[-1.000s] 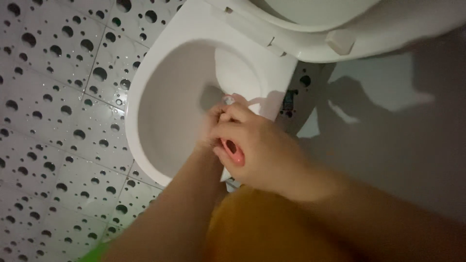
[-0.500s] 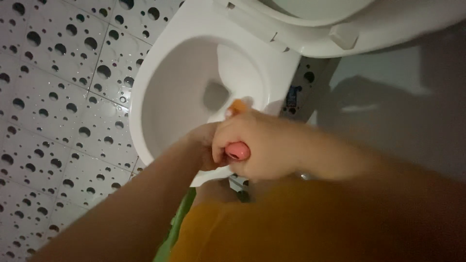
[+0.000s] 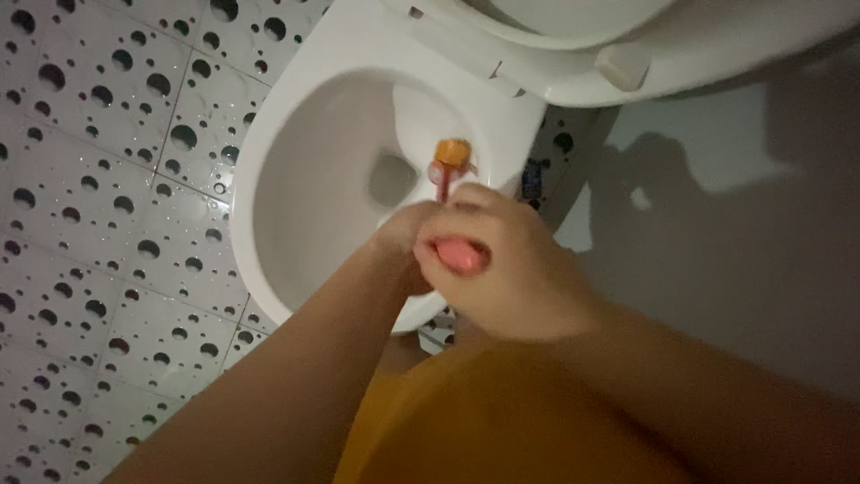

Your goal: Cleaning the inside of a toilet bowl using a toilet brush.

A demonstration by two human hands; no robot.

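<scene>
Over the white toilet bowl (image 3: 296, 179), in the head view: right hand (image 3: 502, 269) fisted around a pink-handled toilet brush (image 3: 448, 175), long axis running away from the body, orange head pointing into the bowl. Left hand (image 3: 403, 235) curled against the handle, grip unclear.

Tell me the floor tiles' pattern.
White floor tiles with scattered dark round dots, shown in the head view.

White toilet bowl (image 3: 305, 188), pink handle (image 3: 461, 257) with orange head (image 3: 452, 152), white floor tiles (image 3: 98, 206) with dark bubble spots
</scene>
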